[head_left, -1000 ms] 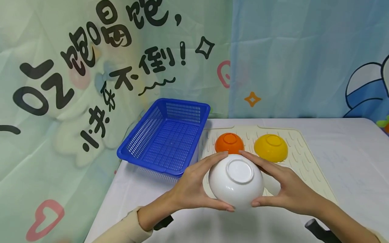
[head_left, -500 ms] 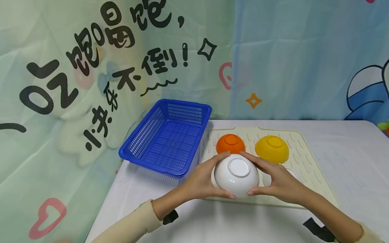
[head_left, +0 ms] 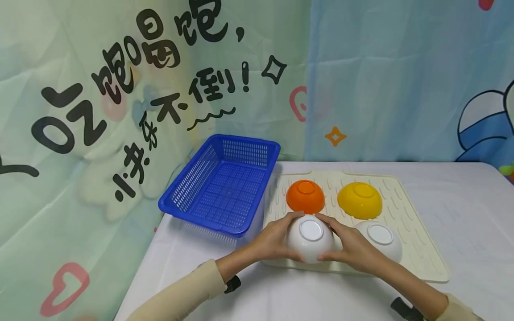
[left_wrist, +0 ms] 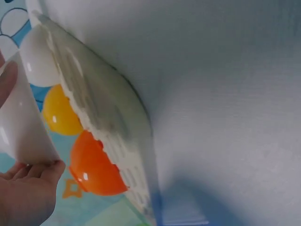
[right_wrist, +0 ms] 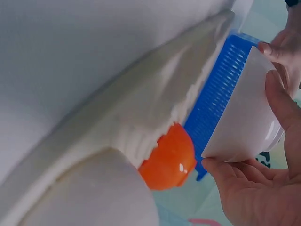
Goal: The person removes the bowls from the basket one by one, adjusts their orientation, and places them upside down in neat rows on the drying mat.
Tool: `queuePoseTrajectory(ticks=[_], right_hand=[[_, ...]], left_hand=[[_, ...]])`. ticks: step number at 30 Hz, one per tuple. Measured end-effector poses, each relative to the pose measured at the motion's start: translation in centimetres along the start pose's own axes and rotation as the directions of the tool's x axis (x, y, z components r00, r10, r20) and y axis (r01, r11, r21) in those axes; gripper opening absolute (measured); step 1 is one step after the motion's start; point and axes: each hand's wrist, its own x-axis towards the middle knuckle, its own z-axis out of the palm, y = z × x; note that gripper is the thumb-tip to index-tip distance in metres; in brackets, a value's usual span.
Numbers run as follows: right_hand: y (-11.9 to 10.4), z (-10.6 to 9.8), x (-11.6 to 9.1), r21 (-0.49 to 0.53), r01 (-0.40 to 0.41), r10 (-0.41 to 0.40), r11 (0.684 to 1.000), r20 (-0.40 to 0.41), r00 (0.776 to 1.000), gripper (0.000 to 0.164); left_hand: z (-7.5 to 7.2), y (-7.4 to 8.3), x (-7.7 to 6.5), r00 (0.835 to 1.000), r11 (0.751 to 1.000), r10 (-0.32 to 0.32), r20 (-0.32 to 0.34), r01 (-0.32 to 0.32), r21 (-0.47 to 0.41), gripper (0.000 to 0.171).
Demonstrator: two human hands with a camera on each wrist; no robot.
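Both hands hold an upturned white bowl [head_left: 310, 245] from its two sides, its foot ring facing up. The left hand [head_left: 276, 240] grips its left side, and the right hand [head_left: 350, 247] grips the right, thumbs toward the near side. Below it lies the cream draining mat [head_left: 426, 256]; in the right wrist view the held bowl's rim is clear of the mat [right_wrist: 141, 101]. Just behind stands an upturned orange bowl [head_left: 305, 199]. An upturned yellow bowl [head_left: 360, 201] sits at the back right, and a second white bowl [head_left: 383, 244] rests behind the right forearm.
A blue perforated basket [head_left: 217, 139] stands left of the mat, with nothing visible inside. White cloth [head_left: 313, 298] covers the table. Printed fabric [head_left: 369, 89] hangs behind and along the left side.
Both hands have carried the white bowl forward, away from the body, from the mat's near edge to over its front left part. The second white bowl shows more fully now.
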Motion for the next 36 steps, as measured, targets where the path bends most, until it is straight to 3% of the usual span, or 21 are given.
queuePoseTrajectory(ticks=[3,9,18,36], right_hand=[[0.4,0.6,0.2,-0.005,-0.001,0.001,1.000,0.001,1.000,0.088],[1.1,1.6,0.5,-0.010,-0.013,0.014,1.000,0.007,1.000,0.086],[1.9,2.3,0.8,-0.023,-0.042,0.043,0.999,0.025,0.999,0.087],[2.7,2.4,0.7,0.023,-0.047,0.046,0.999,0.038,0.998,0.087]], left_hand=[[0.3,-0.5,0.0,1.000,0.999,-0.012,0.014,0.011,0.037,0.098],[0.8,-1.4,0.0,0.998,0.998,-0.051,0.043,0.051,0.023,0.098],[1.6,-2.2,0.0,0.997,0.999,-0.052,0.064,0.051,0.016,0.099],[1.9,-2.2,0.2,0.992,0.997,-0.072,0.104,0.071,0.013,0.099]])
